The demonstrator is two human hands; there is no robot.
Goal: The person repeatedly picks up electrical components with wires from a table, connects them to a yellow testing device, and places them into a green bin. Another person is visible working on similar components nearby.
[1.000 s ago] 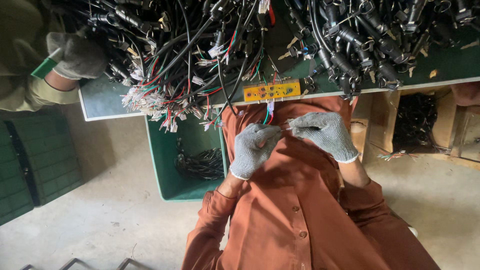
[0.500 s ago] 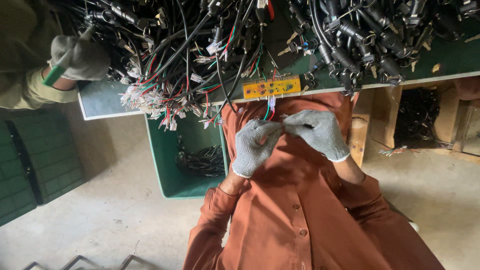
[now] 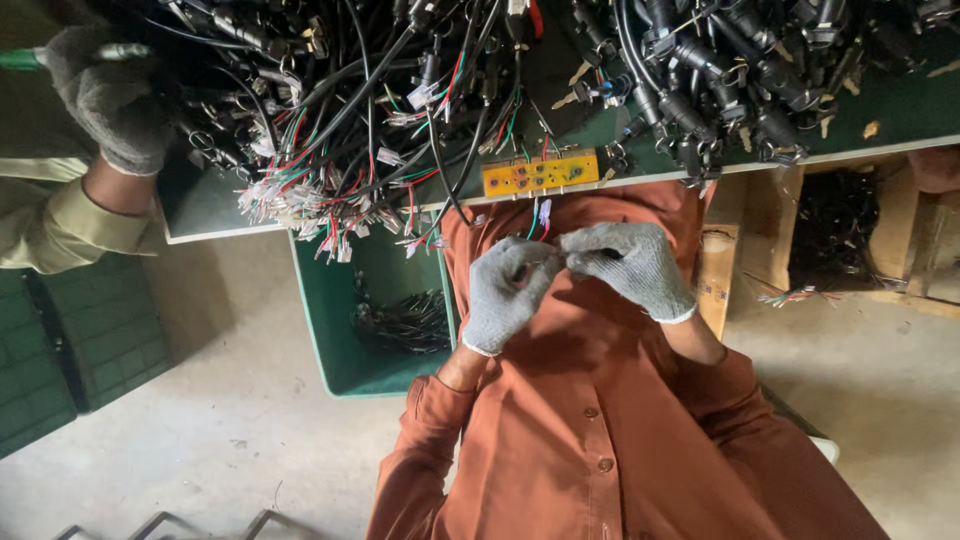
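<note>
Left hand (image 3: 510, 290) and right hand (image 3: 625, 265) meet on thin wires (image 3: 540, 222) — each grip's closure unclear, fingertips hidden.

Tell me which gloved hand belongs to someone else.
The co-worker's hand at the far left edge, green sleeve, gripping a green tool; the left hand and right hand meet mid-frame.

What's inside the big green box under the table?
Inside the open green plastic bin, a heap of dark tangled cables lies near its far side. The green table edge and the person's orange sleeve cover part of the bin, so the rest is hidden.
</note>
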